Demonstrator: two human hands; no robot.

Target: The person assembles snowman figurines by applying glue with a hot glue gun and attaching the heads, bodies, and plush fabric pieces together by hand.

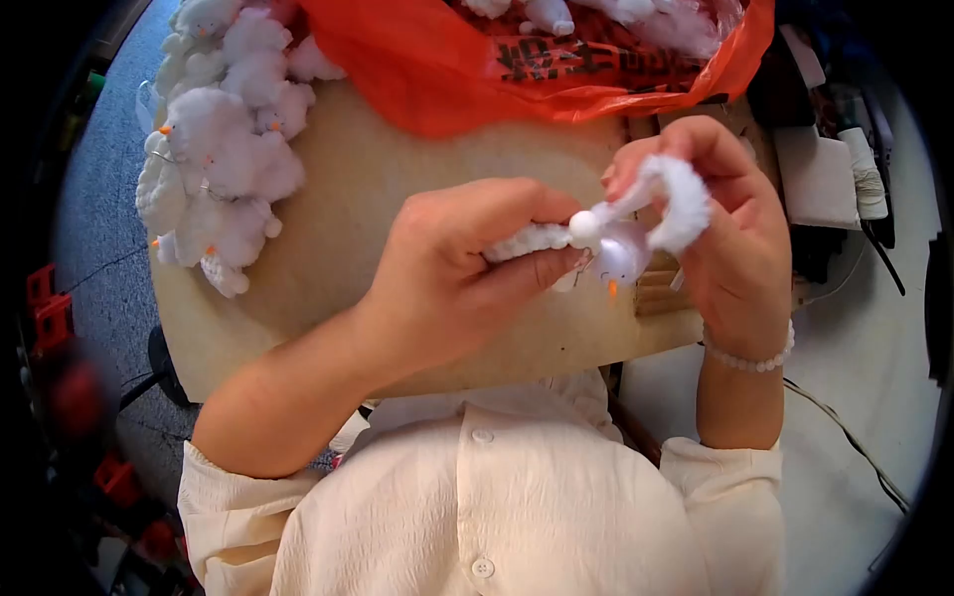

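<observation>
My left hand (442,263) is closed around the white knitted-looking body of a small doll (527,241), thumb and forefinger near a round white bead-like ball (584,228). The doll's smooth white head (623,256) points to the right, with an orange pointed nose (612,289) hanging toward me. A fluffy white strip (686,204) curves in a loop beside the head. My right hand (740,223) is closed, its thumb and forefinger pinching the strip close to the ball; the other fingers curl behind the loop. Part of the body is hidden in my left hand.
Several fluffy white dolls with orange noses (224,139) are heaped along the table's left edge. A red plastic bag (427,70) with white fluffy pieces lies at the back. White thread spool (863,174) and a white box (820,179) stand at right. The wooden table (338,169) lies beneath my hands.
</observation>
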